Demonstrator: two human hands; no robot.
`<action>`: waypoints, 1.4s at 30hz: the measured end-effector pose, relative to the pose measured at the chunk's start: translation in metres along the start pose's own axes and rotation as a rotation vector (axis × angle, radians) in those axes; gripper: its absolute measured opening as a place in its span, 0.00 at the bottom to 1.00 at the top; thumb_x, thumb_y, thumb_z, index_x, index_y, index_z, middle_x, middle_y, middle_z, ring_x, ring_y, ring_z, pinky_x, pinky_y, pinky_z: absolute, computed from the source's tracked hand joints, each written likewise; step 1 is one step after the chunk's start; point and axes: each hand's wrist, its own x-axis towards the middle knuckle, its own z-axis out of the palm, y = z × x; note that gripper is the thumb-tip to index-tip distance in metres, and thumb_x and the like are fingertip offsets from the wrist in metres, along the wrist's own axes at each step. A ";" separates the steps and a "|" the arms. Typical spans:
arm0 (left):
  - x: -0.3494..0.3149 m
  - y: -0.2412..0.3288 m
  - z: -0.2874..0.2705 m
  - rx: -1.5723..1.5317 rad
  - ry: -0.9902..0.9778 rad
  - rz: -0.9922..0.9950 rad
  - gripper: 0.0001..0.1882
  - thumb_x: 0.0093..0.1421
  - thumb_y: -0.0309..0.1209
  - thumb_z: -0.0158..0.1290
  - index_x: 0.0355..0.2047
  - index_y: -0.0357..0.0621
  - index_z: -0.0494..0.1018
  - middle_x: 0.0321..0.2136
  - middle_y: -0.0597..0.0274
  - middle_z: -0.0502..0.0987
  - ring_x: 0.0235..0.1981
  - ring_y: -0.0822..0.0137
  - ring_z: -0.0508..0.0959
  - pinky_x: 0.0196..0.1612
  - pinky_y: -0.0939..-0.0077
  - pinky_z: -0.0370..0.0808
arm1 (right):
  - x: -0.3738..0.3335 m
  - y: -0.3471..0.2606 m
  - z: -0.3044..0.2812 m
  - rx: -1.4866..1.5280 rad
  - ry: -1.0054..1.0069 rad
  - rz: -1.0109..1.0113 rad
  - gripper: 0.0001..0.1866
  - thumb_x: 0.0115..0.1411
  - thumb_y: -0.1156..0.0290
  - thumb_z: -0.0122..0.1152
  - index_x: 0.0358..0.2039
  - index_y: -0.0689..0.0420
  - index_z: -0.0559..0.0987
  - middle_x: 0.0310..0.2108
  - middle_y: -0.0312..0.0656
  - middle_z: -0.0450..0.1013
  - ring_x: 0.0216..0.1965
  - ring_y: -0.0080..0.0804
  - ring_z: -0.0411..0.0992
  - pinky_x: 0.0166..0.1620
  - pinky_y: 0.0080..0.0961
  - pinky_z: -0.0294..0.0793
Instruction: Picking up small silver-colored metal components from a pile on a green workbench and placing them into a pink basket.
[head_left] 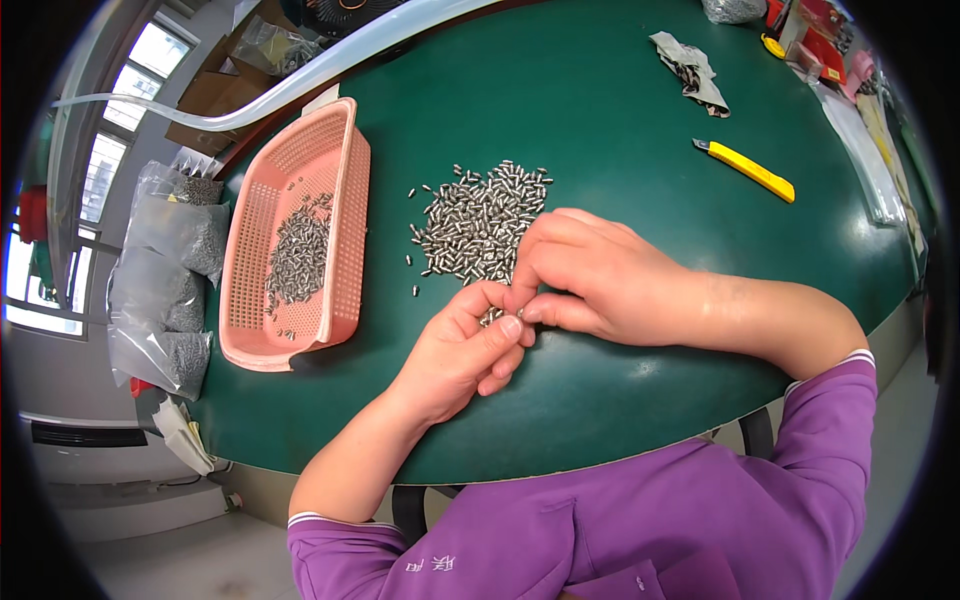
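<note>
At centre frame, the left hand (pixel 465 345) is cupping a few parts (pixel 490 317); the right hand (pixel 592 275) is meeting it, fingers bent, its grip too hidden to tell. Just above, a pile (pixel 478 226) is lying on the tabletop (pixel 610 405), long axes pointing every way. Parts are looking light, stiff, slippery, probably suiting a pinch around the middle. At frame left, a basket (pixel 350 220) is holding more.

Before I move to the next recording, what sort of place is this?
Probably a small-parts workshop: a heap of small metal pieces lies on a green table, more lie in a pink basket, and clear bags of grey bits stand at the left.
</note>
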 end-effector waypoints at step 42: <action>-0.001 0.000 0.002 -0.073 0.056 0.037 0.07 0.64 0.25 0.45 0.42 0.44 0.64 0.31 0.62 0.70 0.19 0.81 0.63 0.17 0.89 0.59 | 0.001 -0.003 0.006 0.255 0.051 0.119 0.05 0.54 0.72 0.62 0.32 0.55 0.77 0.29 0.35 0.67 0.30 0.26 0.68 0.33 0.22 0.70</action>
